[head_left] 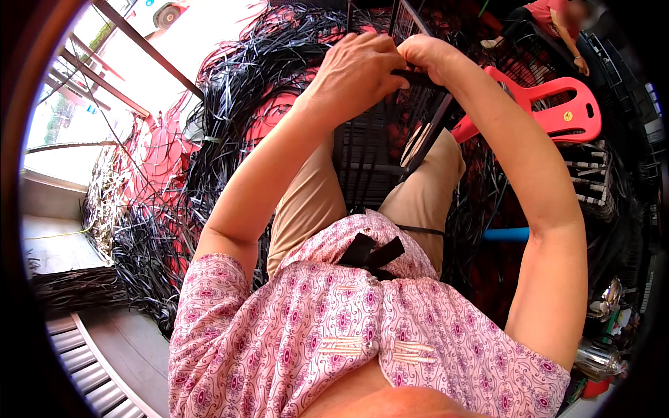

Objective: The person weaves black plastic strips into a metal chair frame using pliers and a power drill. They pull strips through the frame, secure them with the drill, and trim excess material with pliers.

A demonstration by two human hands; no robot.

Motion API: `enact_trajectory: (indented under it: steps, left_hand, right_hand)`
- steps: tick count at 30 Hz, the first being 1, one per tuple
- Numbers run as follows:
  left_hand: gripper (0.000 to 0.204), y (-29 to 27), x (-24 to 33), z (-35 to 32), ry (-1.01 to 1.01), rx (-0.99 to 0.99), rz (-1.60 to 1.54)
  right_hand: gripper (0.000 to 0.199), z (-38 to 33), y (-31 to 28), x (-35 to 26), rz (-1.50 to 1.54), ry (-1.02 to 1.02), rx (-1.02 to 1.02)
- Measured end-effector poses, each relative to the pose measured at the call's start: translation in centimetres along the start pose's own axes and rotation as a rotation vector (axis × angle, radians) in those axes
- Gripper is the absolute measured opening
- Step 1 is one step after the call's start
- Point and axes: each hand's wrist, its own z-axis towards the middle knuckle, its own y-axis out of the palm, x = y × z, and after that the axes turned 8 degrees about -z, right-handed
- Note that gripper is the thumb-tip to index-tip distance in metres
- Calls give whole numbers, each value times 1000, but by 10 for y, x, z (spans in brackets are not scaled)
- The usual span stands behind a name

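Note:
Between my knees stands a black frame with woven strips [359, 150], open-sided and partly covered by my arms. My left hand [357, 70] is closed over its upper bar, the thumb lying along the near side. Close beside it, my right hand [426, 54] bends sharply at the wrist. Its fingers curl inward against the bar and are mostly hidden, so whatever they pinch does not show. Loose black strips [223, 139] lie in a large tangled heap to the left and beyond the frame.
A red plastic chair [557, 111] stands to the right, near stacked dark woven pieces [589, 174]. Another person [554, 24] is at the far right. A blue bar [506, 235] lies beside my right arm. Metal window bars [146, 49] rise at the left.

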Motion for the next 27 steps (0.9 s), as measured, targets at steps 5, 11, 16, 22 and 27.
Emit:
enact_trajectory:
  steps: [5,11,16,22,27]
  left_hand:
    - [27,-2,-10,17,-147,-254,-184]
    - [26,-4,-33,29,-274,-472,-475]
    - [30,9,-54,35,-424,-645,-749]
    - [31,3,-51,36,-548,-734,-956]
    - [34,-4,-44,42,-515,-735,-843]
  right_hand:
    - [9,-9,10,-2,94,-16,180]
    - [19,-54,41,6,212,-802,879]
    - [10,-109,90,70,53,-772,912]
    - [22,-107,111,76,360,-421,625]
    - [20,-114,115,74,149,-343,635]
